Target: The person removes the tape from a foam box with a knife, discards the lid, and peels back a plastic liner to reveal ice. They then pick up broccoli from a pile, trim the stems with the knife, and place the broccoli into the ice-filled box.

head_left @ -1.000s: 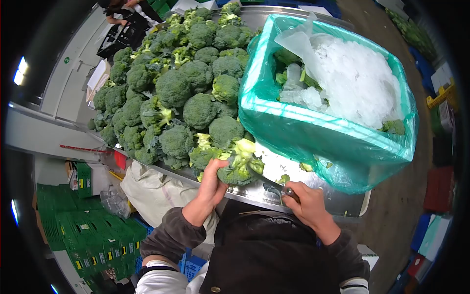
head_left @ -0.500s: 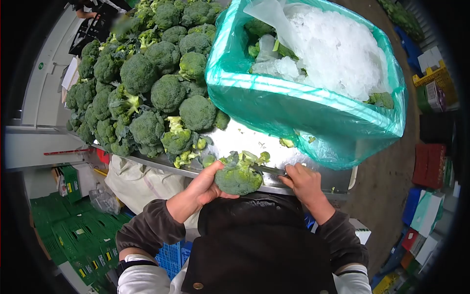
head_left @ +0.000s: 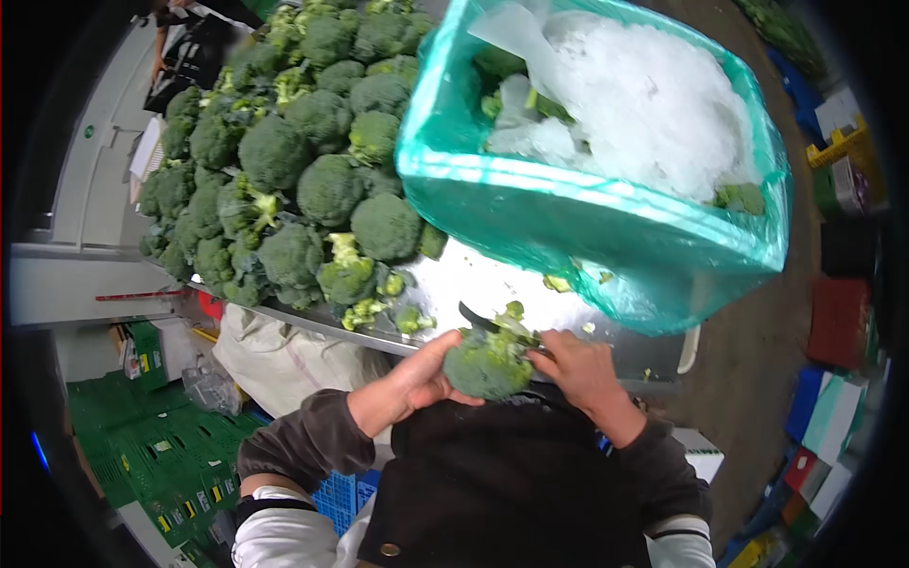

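Note:
My left hand (head_left: 417, 379) is wrapped round the left side of a broccoli head (head_left: 485, 367), just in front of the metal table's edge. In my right hand (head_left: 578, 374) is a knife (head_left: 478, 318), its dark curved blade lying across the stalk side of that head. Most of the knife's handle is hidden by my fingers. A small broccoli floret (head_left: 410, 319) lies on the metal table (head_left: 464, 279) beyond my left hand. A large pile of broccoli (head_left: 327, 189) covers the table's left part.
A crate lined with green plastic (head_left: 587, 213) holds ice (head_left: 653, 104) and broccoli at the right. A white sack (head_left: 284, 355) hangs below the table's left edge. Green crates (head_left: 151, 445) stand at lower left. Another person's arm (head_left: 159, 52) shows at upper left beside a black crate.
Both hands and the broccoli head have shifted slightly right and nearer my body. The knife has moved left across the stalk, and my right hand is closer to the head.

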Action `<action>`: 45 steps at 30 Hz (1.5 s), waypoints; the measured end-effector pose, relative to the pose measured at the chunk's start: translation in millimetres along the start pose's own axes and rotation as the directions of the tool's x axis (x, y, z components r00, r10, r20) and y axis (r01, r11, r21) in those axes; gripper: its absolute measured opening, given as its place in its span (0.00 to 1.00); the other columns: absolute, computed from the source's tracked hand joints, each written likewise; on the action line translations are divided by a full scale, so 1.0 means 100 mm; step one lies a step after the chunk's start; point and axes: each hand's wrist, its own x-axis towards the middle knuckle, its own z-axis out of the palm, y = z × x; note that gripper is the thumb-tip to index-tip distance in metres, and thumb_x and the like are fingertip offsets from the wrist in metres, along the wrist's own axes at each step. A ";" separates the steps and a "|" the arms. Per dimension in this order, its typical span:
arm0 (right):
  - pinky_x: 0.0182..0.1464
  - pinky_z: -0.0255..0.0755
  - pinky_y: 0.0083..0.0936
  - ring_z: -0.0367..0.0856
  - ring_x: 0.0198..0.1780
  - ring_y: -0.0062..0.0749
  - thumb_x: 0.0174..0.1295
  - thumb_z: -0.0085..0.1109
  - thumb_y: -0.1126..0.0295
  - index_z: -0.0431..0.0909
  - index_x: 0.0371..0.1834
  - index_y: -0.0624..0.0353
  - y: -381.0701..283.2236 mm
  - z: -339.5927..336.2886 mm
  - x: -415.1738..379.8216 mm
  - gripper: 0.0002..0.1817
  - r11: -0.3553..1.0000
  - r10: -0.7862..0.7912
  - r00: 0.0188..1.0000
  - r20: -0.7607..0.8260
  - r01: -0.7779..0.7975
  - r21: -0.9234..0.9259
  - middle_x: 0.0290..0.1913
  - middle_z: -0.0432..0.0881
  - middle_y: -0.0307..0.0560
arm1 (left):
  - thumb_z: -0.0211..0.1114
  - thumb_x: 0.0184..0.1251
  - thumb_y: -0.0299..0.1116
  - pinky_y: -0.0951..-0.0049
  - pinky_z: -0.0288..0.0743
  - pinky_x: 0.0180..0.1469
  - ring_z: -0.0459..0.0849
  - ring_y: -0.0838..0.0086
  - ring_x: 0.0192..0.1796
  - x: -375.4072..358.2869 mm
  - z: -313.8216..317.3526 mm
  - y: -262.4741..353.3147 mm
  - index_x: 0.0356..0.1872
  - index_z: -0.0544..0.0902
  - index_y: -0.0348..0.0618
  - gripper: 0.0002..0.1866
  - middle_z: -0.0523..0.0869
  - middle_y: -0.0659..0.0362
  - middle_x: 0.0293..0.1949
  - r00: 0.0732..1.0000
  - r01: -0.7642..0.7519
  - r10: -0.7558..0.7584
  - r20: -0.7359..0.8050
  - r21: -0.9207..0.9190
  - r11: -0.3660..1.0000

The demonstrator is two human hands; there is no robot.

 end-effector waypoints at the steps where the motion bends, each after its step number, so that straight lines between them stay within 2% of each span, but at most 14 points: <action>1: 0.21 0.69 0.37 0.79 0.23 0.45 0.61 0.57 0.56 0.72 0.30 0.52 0.08 0.01 -0.02 0.13 1.000 -0.001 0.999 -0.048 0.000 -0.017 0.26 0.78 0.45 | 0.45 0.69 0.52 0.34 0.66 0.55 0.73 0.48 0.60 -0.02 0.01 0.04 0.65 0.64 0.42 0.30 0.70 0.48 0.63 0.998 -0.024 0.024 0.050 0.009 1.000; 5: 0.26 0.70 0.46 0.78 0.23 0.54 0.62 0.55 0.58 0.75 0.35 0.60 0.61 -0.17 -0.29 0.15 0.912 0.411 0.910 0.059 -0.409 -0.036 0.18 0.77 0.54 | 0.50 0.66 0.43 0.39 0.73 0.49 0.75 0.51 0.58 -0.28 -0.24 0.25 0.64 0.65 0.42 0.27 0.72 0.47 0.61 0.996 -0.092 0.092 -0.015 -0.018 0.996; 10: 0.28 0.69 0.45 0.78 0.27 0.57 0.60 0.59 0.57 0.73 0.31 0.58 0.12 -0.06 -0.11 0.14 0.943 0.271 0.957 0.102 -0.285 0.174 0.21 0.78 0.54 | 0.58 0.57 0.36 0.62 0.77 0.49 0.80 0.68 0.50 -0.61 -0.38 0.83 0.55 0.73 0.40 0.24 0.81 0.56 0.48 0.867 -0.479 0.470 -0.165 -0.018 0.878; 15: 0.27 0.69 0.43 0.78 0.26 0.55 0.58 0.61 0.57 0.73 0.31 0.58 0.25 -0.17 -0.06 0.15 0.908 0.336 0.932 0.139 -0.359 0.215 0.19 0.77 0.51 | 0.63 0.45 0.35 0.67 0.71 0.55 0.77 0.67 0.51 -1.15 -0.37 2.09 0.58 0.68 0.37 0.34 0.77 0.54 0.50 0.072 -0.844 0.993 -0.095 0.525 0.112; 17: 0.27 0.69 0.42 0.78 0.26 0.54 0.58 0.61 0.57 0.73 0.30 0.57 0.26 -0.20 0.00 0.15 0.913 0.338 0.934 0.114 -0.355 0.203 0.19 0.77 0.50 | 0.66 0.46 0.39 0.65 0.69 0.56 0.75 0.63 0.53 -1.19 -0.51 2.71 0.57 0.68 0.35 0.35 0.75 0.51 0.52 -0.326 -0.427 0.944 0.055 0.882 -0.199; 19: 0.27 0.69 0.41 0.79 0.26 0.51 0.58 0.61 0.57 0.73 0.30 0.57 0.22 -0.23 0.02 0.14 0.949 0.258 0.958 0.124 -0.275 0.151 0.21 0.78 0.51 | 0.70 0.48 0.45 0.59 0.68 0.56 0.71 0.58 0.57 -1.07 -0.70 3.29 0.58 0.69 0.38 0.36 0.73 0.49 0.53 -0.409 0.040 0.863 0.298 0.950 -0.309; 24: 0.27 0.69 0.40 0.79 0.27 0.50 0.57 0.63 0.58 0.75 0.33 0.57 0.08 -0.19 -0.04 0.14 0.894 0.338 0.936 0.097 -0.352 0.277 0.23 0.79 0.51 | 0.64 0.54 0.61 0.42 0.66 0.54 0.68 0.54 0.63 -0.29 -1.42 4.06 0.51 0.78 0.43 0.33 0.69 0.52 0.62 0.251 0.476 0.967 -0.055 0.876 -0.074; 28: 0.27 0.70 0.37 0.80 0.26 0.47 0.53 0.66 0.62 0.78 0.38 0.56 0.14 -0.22 -0.25 0.13 0.861 0.376 0.925 -0.044 -0.332 0.386 0.24 0.80 0.50 | 0.65 0.56 0.56 0.57 0.76 0.42 0.83 0.50 0.40 -0.35 -0.79 4.06 0.34 0.83 0.38 0.26 0.84 0.48 0.42 0.222 0.580 0.973 -0.056 0.810 -0.085; 31: 0.25 0.69 0.32 0.78 0.22 0.40 0.51 0.68 0.65 0.78 0.39 0.57 0.18 -0.47 -0.18 0.15 0.890 0.381 0.906 -0.183 -0.306 0.338 0.23 0.78 0.49 | 0.64 0.57 0.37 0.61 0.74 0.32 0.83 0.59 0.29 -0.43 0.13 3.74 0.29 0.82 0.36 0.12 0.84 0.49 0.25 0.211 0.169 0.886 0.413 0.877 -0.449; 34: 0.21 0.65 0.26 0.72 0.17 0.33 0.50 0.69 0.67 0.76 0.38 0.59 0.17 -0.88 0.20 0.15 0.934 0.270 0.882 -0.386 -0.143 0.327 0.21 0.73 0.43 | 0.60 0.63 0.30 0.76 0.75 0.28 0.82 0.78 0.26 -0.15 0.82 3.44 0.36 0.81 0.32 0.09 0.82 0.58 0.27 0.693 -0.433 0.496 0.523 0.852 -0.293; 36: 0.21 0.64 0.25 0.72 0.17 0.32 0.50 0.69 0.67 0.76 0.38 0.59 0.13 -1.13 0.43 0.15 0.959 0.189 0.897 -0.400 -0.081 0.272 0.22 0.74 0.43 | 0.59 0.63 0.30 0.67 0.78 0.39 0.86 0.66 0.31 0.01 1.24 3.40 0.51 0.77 0.37 0.16 0.84 0.52 0.33 0.902 -0.245 0.230 0.367 0.870 -0.428; 38: 0.20 0.63 0.24 0.72 0.17 0.29 0.51 0.69 0.67 0.75 0.38 0.58 0.09 -1.26 0.54 0.15 0.975 0.093 0.913 -0.398 -0.003 0.221 0.22 0.74 0.42 | 0.59 0.61 0.28 0.61 0.76 0.49 0.83 0.56 0.46 0.71 1.18 3.80 0.59 0.73 0.44 0.22 0.81 0.45 0.49 0.764 -0.139 0.323 0.559 0.630 -0.764; 42: 0.20 0.62 0.21 0.69 0.16 0.25 0.53 0.68 0.65 0.75 0.37 0.57 0.15 -1.07 0.48 0.14 0.935 0.215 0.873 -0.437 -0.055 0.351 0.20 0.73 0.41 | 0.62 0.58 0.23 0.63 0.71 0.60 0.71 0.56 0.63 0.82 1.59 4.25 0.67 0.65 0.52 0.33 0.58 0.48 0.70 0.304 -0.263 0.399 0.865 0.478 -0.838; 45: 0.21 0.61 0.19 0.67 0.17 0.19 0.54 0.67 0.65 0.75 0.37 0.58 0.21 -1.08 0.36 0.13 0.858 0.411 0.829 -0.379 -0.212 0.467 0.20 0.73 0.38 | 0.61 0.59 0.22 0.67 0.71 0.60 0.71 0.63 0.63 0.49 1.98 4.07 0.66 0.67 0.51 0.31 0.65 0.52 0.67 0.397 -0.552 0.316 0.862 0.499 -0.668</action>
